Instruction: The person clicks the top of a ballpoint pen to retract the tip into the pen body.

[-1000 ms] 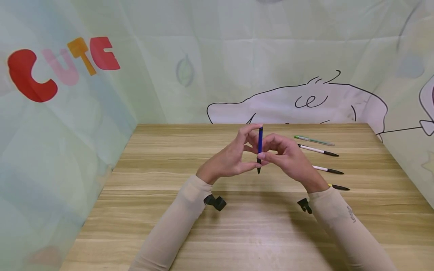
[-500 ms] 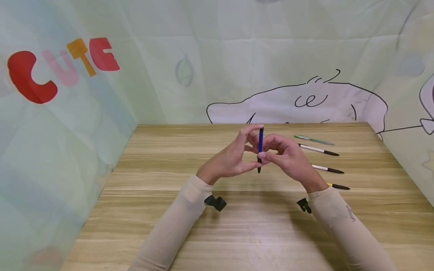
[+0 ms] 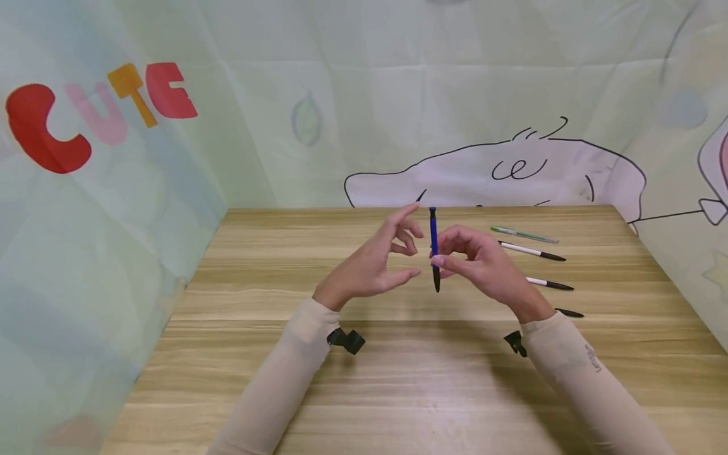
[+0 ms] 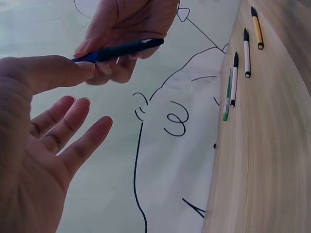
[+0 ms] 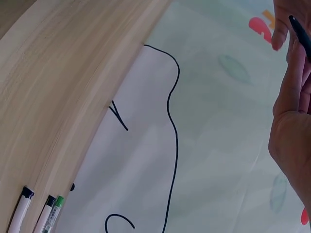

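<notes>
A blue pen (image 3: 434, 234) with a black lower end stands almost upright above the table, its dark tip pointing down. My right hand (image 3: 483, 265) pinches it between thumb and fingers near the lower half. Just left of the pen, my left hand (image 3: 378, 256) is spread, thumb and fingers apart, a small gap from the pen in the head view. In the left wrist view the pen (image 4: 126, 50) lies across the picture behind the left thumb. At the right edge of the right wrist view, only part of the right hand (image 5: 291, 121) and the pen's dark tip (image 5: 300, 35) show.
On the wooden table (image 3: 273, 253), to the right, lie a green pen (image 3: 524, 234), a white pen with black ends (image 3: 531, 251), another white pen (image 3: 550, 283) and a yellow pen (image 4: 257, 29), partly behind the right forearm. A printed cloth (image 3: 273, 126) hangs behind the table.
My left hand has let go of the blue pen's two ends and moved slightly left, its fingers spreading. The right hand still holds the pen, which now tilts a little.
</notes>
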`<control>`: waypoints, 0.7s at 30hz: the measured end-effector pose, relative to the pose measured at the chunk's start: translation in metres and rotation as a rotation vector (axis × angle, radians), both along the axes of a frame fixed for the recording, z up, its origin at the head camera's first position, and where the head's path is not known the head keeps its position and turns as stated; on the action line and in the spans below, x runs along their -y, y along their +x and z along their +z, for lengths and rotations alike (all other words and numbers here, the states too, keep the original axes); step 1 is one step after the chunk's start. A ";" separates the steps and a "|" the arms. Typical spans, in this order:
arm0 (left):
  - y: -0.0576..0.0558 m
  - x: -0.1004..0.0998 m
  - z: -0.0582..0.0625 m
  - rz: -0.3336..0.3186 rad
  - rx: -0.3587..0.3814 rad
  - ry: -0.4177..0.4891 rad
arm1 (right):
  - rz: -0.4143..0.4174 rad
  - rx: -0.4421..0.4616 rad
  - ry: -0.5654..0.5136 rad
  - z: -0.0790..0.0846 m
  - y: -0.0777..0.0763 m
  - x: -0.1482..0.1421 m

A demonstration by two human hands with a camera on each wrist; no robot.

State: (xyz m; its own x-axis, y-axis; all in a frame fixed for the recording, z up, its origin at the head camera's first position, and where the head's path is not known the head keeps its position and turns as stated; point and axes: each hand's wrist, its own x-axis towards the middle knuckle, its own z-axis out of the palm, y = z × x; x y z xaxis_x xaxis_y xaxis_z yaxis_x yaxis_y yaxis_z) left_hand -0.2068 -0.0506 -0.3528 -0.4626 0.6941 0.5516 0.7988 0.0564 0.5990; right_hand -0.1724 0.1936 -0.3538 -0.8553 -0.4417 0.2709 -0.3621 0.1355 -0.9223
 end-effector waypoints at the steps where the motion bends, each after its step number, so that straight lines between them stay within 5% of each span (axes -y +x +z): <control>1: 0.000 0.003 0.000 0.009 0.001 0.001 | -0.002 0.002 0.006 0.000 0.000 -0.001; 21: 0.004 0.057 -0.013 0.159 0.070 -0.005 | -0.150 -0.030 0.189 -0.010 -0.006 -0.039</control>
